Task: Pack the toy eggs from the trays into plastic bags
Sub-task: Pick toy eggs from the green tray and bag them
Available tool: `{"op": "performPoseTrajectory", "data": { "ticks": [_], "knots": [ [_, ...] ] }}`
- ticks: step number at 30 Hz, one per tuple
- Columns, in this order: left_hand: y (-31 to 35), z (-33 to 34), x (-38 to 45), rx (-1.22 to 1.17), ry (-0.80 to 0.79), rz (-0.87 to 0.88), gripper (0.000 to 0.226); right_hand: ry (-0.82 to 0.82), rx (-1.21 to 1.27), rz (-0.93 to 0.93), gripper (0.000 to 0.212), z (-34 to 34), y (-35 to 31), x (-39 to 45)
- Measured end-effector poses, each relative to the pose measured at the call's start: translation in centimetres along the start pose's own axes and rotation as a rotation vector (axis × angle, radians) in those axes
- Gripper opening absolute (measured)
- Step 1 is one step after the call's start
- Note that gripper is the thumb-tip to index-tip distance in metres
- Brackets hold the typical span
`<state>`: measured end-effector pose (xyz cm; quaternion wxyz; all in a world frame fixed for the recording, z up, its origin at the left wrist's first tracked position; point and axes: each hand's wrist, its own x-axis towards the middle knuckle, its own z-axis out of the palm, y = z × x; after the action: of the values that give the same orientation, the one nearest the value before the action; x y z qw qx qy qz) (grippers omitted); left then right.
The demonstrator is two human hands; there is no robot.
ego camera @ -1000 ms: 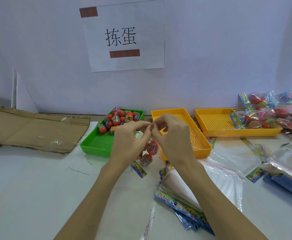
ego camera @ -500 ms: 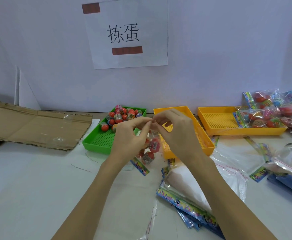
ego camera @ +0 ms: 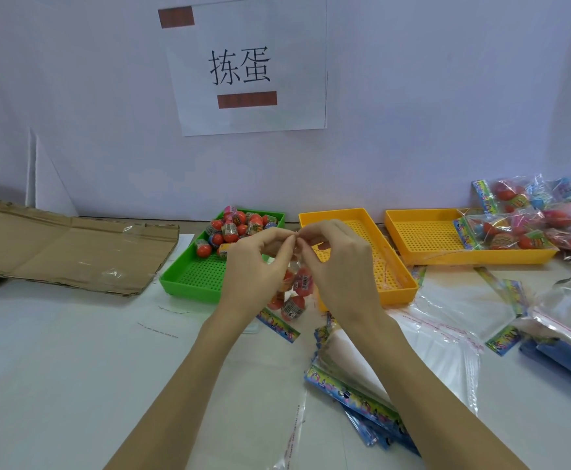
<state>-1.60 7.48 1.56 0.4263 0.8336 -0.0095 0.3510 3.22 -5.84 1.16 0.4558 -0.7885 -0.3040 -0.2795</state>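
At the frame's centre, the left hand (ego camera: pixel 255 266) and right hand (ego camera: pixel 340 266) pinch the top of a plastic bag (ego camera: pixel 294 286) holding toy eggs, above the tabletop (ego camera: pixel 73 368). Sealing well likely means pressing evenly along the strip, keeping the eggs hanging low.

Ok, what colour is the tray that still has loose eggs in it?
Green, seen best in the head view: the green tray holds the loose eggs.
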Motion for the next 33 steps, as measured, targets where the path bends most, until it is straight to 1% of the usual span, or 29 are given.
{"op": "performPoseTrajectory", "data": {
  "ticks": [2, 7, 12, 15, 18, 20, 23, 25, 28, 30, 33],
  "knots": [
    [0.1, 0.1, -0.1, 0.053, 0.001, 0.051, 0.014, 0.002, -0.004, 0.002, 0.009, -0.1, 0.1, 0.0],
    [0.1, 0.0, -0.1, 0.094, 0.016, 0.103, 0.012, 0.022, -0.019, 0.002, 0.006, 0.2, -0.1, -0.2],
    [0.4, 0.1, -0.2, 0.095, 0.003, 0.073, 0.011, 0.033, -0.020, 0.021, 0.002, 0.2, 0.1, -0.2],
    [0.3, 0.1, -0.2, 0.079, 0.012, 0.006, 0.011, 0.063, -0.008, 0.053, 0.004, 0.1, 0.1, 0.0],
    [0.0, -0.2, 0.1, -0.016, 0.051, -0.121, 0.012, 0.134, 0.043, 0.178, 0.007, -1.2, 1.4, 1.0],
    [-0.3, -0.6, 0.4, -0.151, 0.132, -0.238, 0.014, 0.201, 0.065, 0.292, 0.005, -2.8, 3.1, 2.0],
    [-1.0, -1.4, 1.0, -0.312, 0.307, -0.409, 0.019, 0.279, -0.013, 0.389, 0.003, -5.0, 6.0, 2.6],
    [-1.8, -1.9, 1.3, -0.367, 0.371, -0.513, 0.017, 0.239, -0.098, 0.400, 0.006, -5.9, 7.5, 2.5],
    [-2.5, -2.2, 1.4, -0.376, 0.395, -0.590, 0.014, 0.017, -0.268, 0.357, 0.010, -6.5, 9.0, 2.3],
    [-2.5, -2.1, 1.3, -0.358, 0.397, -0.587, 0.013, -0.070, -0.353, 0.376, 0.014, -6.8, 9.5, 2.3],
    [-2.2, -1.8, 1.2, -0.344, 0.337, -0.538, 0.014, -0.117, -0.352, 0.435, 0.013, -7.5, 10.1, 2.3]
  ]
}}
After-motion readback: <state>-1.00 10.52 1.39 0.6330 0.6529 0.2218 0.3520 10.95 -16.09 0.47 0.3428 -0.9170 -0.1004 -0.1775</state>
